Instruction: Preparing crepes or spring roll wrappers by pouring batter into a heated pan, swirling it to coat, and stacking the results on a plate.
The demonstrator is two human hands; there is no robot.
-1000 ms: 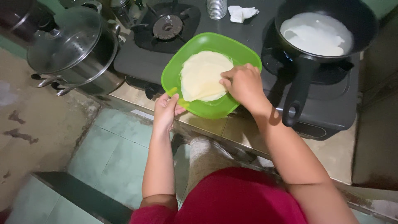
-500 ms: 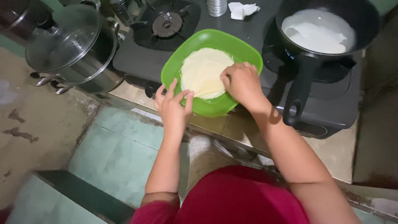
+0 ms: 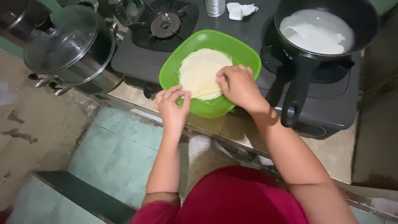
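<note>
A black stove (image 3: 232,54) sits on the desk (image 3: 331,153), just beyond both hands. Far left of the left hand stands a steel pot (image 3: 78,58) with a glass lid (image 3: 60,39); what is inside cannot be made out. Beyond the right hand, a black pan (image 3: 327,25) rests on the right burner holding a thin white sheet of batter, its handle pointing back beside the right forearm. Under both hands, a green plate (image 3: 207,41) lies on the stove's front edge and carries a pale round crepe (image 3: 199,70).

The left hand (image 3: 173,105) is at the plate's near rim, fingers curled together and pinching the crepe's edge. The right hand (image 3: 238,85) lies palm down on the crepe's right side, fingers bent and gripping its edge. Beyond the plate are a ribbed metal can (image 3: 214,7) and a crumpled white tissue (image 3: 241,10).
</note>
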